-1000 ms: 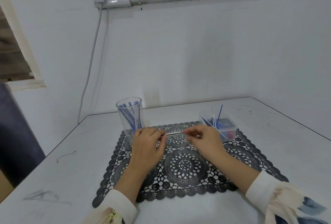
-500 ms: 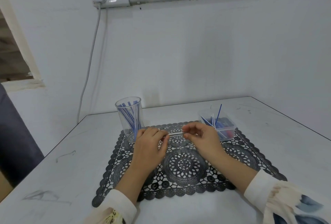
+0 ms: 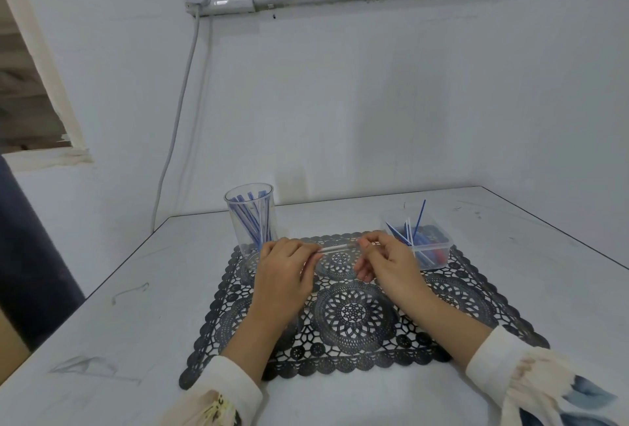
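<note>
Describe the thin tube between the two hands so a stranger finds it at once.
On the white table lies a black lace mat; above its far half the left hand and right hand nearly meet. The thin tube spans level between them, pinched at each end. Unlike the blue sticks in the clear cup and plastic box, it is pale and colourless.

Cup (image 3: 250,218) left, tub (image 3: 418,242) right, open mat (image 3: 354,315) between

We see a pale grey table (image 3: 510,255) pushed against the white wall. A black lace mat (image 3: 354,316) lies flat on it. Grey scribbled marks (image 3: 131,291) show on the bare top left of the mat. A clear cup (image 3: 250,218) stands at the mat's far left corner, perhaps partly off it.
</note>
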A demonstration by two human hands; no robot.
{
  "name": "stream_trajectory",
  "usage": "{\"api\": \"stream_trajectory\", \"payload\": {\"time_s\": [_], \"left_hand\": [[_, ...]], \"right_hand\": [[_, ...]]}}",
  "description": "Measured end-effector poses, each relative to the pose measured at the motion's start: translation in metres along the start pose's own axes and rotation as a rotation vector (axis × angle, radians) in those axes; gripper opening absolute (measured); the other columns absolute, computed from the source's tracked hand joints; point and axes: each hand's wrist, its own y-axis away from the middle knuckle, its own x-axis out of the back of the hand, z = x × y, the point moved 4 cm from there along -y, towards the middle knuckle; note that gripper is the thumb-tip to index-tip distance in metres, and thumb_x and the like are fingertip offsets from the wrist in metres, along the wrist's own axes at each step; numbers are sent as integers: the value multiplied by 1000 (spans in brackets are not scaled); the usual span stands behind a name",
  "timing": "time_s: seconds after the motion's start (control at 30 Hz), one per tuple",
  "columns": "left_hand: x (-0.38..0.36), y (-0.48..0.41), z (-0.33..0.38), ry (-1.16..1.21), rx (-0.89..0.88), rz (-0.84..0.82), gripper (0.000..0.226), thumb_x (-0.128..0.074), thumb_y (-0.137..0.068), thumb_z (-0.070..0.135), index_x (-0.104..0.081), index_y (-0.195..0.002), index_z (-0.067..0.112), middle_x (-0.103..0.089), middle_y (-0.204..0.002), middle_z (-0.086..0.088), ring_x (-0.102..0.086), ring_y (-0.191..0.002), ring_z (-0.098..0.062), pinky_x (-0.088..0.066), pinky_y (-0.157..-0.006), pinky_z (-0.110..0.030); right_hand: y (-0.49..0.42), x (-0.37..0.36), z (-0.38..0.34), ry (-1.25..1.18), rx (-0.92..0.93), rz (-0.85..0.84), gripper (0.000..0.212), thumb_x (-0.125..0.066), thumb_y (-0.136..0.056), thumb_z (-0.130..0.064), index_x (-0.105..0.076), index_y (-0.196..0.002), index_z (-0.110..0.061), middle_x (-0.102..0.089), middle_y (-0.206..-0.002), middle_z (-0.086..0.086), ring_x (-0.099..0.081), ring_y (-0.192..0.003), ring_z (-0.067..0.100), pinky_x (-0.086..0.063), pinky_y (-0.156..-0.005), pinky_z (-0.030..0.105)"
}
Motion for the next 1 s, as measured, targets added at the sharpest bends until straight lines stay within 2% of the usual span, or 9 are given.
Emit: {"api": "stream_trajectory", "payload": {"time_s": [0.1,0.17,0.23,0.4,0.53,0.63,0.73,0.87,1.0], "left_hand": [[3,0,-4,-10,25,7,26,-50,-90,33,-71,-94,18,-66,-85,9,-57,-79,-9,-28,-81,-20],[2,0,-3,2,8,-7,25,-51,-89,32,-71,-94,18,-66,-85,9,-57,-80,-9,-30,-81,-22],[0,0,-1,3,-17,-20,24,-51,-89,31,-71,-94,18,-66,-85,9,-56,-80,-8,-32,-80,-23],[-2,1,2,0,-64,-4,23,-52,-90,30,-71,-94,18,-66,-85,9,-54,-82,-7,-34,-80,-25],[0,1,5,11,-91,15,23,-52,-91,30,-71,-94,16,-66,-85,8,-55,-81,-9,-34,-80,-25],[0,0,6,11,-98,20,22,-53,-91,28,-71,-94,16,-67,-85,8,-56,-81,-9,-34,-82,-26],[2,0,6,5,-74,38,21,-52,-91,28,-70,-93,17,-67,-86,9,-56,-81,-9,-34,-84,-27],[4,1,7,-5,-97,73,19,-54,-90,25,-71,-93,17,-65,-83,8,-55,-79,-11,-33,-84,-29],[5,1,6,19,-106,104,18,-58,-87,24,-73,-94,17,-65,-83,7,-55,-79,-12,-36,-81,-33]], "right_hand": [[1,-2,1,106,19,-40,6,-52,-93,-10,-56,-92,-14,-65,-72,10,-59,-56,9,-45,-50,17],[3,-2,-1,162,74,-36,8,-55,-92,-12,-56,-97,-18,-65,-74,9,-59,-57,10,-47,-50,20],[5,-2,-5,215,153,-42,11,-56,-92,-14,-56,-101,-20,-65,-73,7,-60,-60,12,-51,-57,25],[3,0,-6,361,226,-33,13,-52,-94,-12,-58,-92,-24,-65,-70,-3,-62,-63,5,-52,-64,21],[0,0,-2,475,261,-39,16,-45,-98,-22,-56,-86,-23,-63,-63,-5,-54,-55,0,-41,-54,14],[1,0,-3,434,266,-33,26,-39,-99,-30,-54,-78,-24,-63,-62,-4,-53,-53,-1,-41,-56,18],[3,0,-4,396,287,-55,24,-39,-96,-38,-54,-87,-23,-63,-65,-3,-58,-60,2,-47,-62,27],[4,-1,-7,423,316,-68,32,-39,-97,-34,-55,-77,-15,-59,-58,-2,-55,-55,7,-45,-58,25],[2,0,-4,313,207,-108,35,-42,-97,-29,-55,-69,-13,-55,-49,-3,-56,-48,12,-48,-57,25]]}}
